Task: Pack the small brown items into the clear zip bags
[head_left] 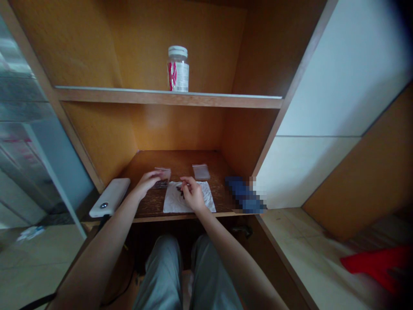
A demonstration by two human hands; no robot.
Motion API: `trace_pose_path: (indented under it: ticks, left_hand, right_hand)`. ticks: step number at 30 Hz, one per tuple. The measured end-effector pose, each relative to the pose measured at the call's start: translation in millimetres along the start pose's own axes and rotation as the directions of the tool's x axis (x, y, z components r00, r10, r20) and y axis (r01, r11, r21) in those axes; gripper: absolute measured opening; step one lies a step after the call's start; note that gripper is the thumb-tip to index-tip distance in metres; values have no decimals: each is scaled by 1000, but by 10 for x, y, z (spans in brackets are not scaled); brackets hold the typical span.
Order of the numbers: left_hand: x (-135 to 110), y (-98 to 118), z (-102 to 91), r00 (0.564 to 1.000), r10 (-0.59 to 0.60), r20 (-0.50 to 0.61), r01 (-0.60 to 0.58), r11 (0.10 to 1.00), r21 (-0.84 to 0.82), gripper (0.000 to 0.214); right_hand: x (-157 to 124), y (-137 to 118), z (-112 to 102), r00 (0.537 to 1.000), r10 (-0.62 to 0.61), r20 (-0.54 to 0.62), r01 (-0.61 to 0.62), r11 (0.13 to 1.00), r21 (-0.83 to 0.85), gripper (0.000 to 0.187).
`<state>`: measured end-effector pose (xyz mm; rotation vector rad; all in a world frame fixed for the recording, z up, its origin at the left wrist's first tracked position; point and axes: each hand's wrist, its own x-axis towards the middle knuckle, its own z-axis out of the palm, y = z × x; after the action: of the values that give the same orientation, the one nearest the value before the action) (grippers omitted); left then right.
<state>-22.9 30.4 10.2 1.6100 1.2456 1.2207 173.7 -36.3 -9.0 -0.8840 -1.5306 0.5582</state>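
My left hand (148, 183) rests on a small clear plastic bag (163, 177) holding something dark, its fingers over the bag's upper edge. My right hand (192, 193) hovers low over a white paper napkin (172, 202), fingertips pinched together beside small dark bits (180, 191). Whether those fingers hold a piece is too small to tell. A second small clear plastic bag (201, 172) lies flat on the wooden desktop (180, 163), just beyond my right hand.
A white power bank (109, 197) lies at the desk's left edge, and a blurred blue object (245, 196) lies at the right. A white-capped jar with a red label (177, 69) stands on the wooden shelf (167, 98) above. Wooden walls enclose the desk on three sides.
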Motion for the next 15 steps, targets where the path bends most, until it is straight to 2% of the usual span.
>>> trace_pose_path:
  ticks: [7,11,15]
  left_hand:
    - [-44,118,39,998,25,60,-31,995,91,22]
    - [-11,55,39,990,116,77,-128,977,171,23]
    - [33,-57,16,985,151,-85,-118,944,308,23]
  right_hand:
    - [-2,8,1,1000,-9,-1,9,1000,10,22]
    - [0,4,-2,1000,-12,-5,12,1000,10,22]
    - [0,-5,-2,1000,-21,-13,21,1000,11,21]
